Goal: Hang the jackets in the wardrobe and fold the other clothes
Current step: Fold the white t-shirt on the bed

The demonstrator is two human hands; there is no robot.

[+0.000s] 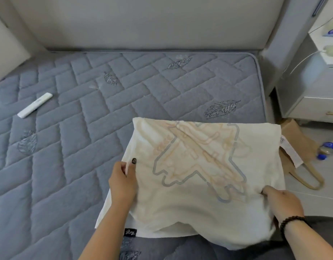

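Item: left hand [122,182] pinching left edge, right hand [282,201] gripping right edge of white cotton T-shirt w/ faded orange-blue print [197,166], spread btwn both hands, long axis running away, on grey quilted mattress [86,113]; white remote [35,107] far left.

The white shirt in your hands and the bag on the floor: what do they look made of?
White shirt: soft knit, probably cotton; it drapes and wrinkles, matte, and its print shows through faintly. Bag: looks like brown kraft paper, flat, stiff and matte, with looped handles of unclear material.
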